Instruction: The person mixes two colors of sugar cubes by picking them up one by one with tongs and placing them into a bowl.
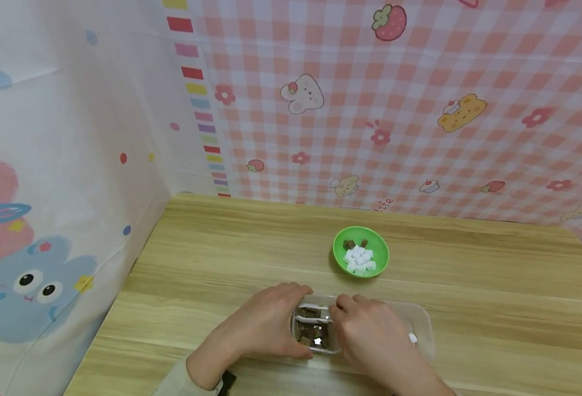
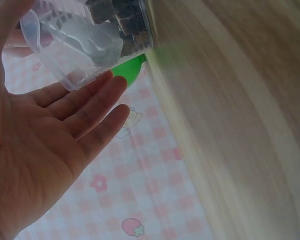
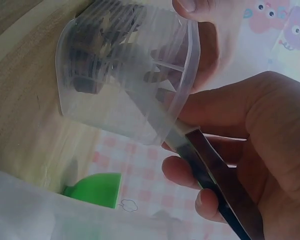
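My left hand (image 1: pixel 266 320) holds a clear plastic box (image 3: pixel 120 125) from its left side, thumb on the near side and fingers along the far side. Dark brown cubes (image 1: pixel 312 333) lie inside the box. In my right hand (image 1: pixel 375 333) is a pair of metal tongs (image 3: pixel 212 167), pinched between thumb and fingers. The arms of the tongs reach into the box among the cubes; whether the tips grip a cube cannot be told. Behind the box stands a green bowl (image 1: pixel 339 264) with several white cubes (image 1: pixel 359 259) and a few brown cubes (image 1: pixel 349 244).
Right of the box, partly behind my right hand, sits another clear container (image 1: pixel 423 314) with a white cube (image 1: pixel 413 338) visible in it. Everything stands on a wood-grain table (image 1: pixel 221 242). Patterned cloths hang behind (image 1: pixel 419 71) and at the left (image 1: pixel 73 137).
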### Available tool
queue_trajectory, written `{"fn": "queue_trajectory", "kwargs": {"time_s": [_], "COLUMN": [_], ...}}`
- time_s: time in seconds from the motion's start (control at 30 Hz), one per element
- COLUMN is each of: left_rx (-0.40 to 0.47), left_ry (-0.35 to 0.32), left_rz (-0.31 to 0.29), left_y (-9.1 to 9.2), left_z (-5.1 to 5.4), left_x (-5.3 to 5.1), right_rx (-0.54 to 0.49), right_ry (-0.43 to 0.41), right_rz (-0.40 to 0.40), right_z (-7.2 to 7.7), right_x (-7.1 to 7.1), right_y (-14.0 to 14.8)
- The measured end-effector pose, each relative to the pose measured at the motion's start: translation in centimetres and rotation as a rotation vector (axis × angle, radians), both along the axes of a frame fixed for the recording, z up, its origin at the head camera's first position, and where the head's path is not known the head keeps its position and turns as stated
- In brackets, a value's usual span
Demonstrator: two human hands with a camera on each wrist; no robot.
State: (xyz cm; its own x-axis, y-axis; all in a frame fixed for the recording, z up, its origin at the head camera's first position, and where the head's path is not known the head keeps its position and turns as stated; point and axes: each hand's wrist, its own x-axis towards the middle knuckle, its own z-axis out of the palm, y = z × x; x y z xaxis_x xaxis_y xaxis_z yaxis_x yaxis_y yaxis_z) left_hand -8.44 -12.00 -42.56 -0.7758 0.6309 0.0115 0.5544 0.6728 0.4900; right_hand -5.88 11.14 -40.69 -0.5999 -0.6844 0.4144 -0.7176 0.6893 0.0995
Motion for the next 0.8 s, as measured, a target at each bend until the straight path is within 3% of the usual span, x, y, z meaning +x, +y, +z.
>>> {"fn": "queue_trajectory", "kwargs": {"time_s": [0.2, 0.43, 0.63, 0.8], "left_rx": [0.001, 0.004, 0.004, -0.01], "left_ry": [0.009, -0.008, -0.011, -0.019], "left_rz": [-0.002, -0.002, 0.004, 0.015], "left_y": [0.0, 0.0, 0.1, 0.1], "left_z": [0.0, 0.0, -0.1, 0.0], "left_x": [0.0, 0.0, -0.1, 0.1], "right_rx": [0.019, -0.033, -0.155, -0.339], "right_ry": [0.017, -0.038, -0.101, -0.093], "right_rz": [0.01, 0.048, 0.11, 0.165], "right_z": [0.0, 1.0, 2.3, 3.3], "right_x": [-0.1, -0.2, -0.2, -0.9], "right_y": [0.1, 0.8, 2.7, 4.6]}}
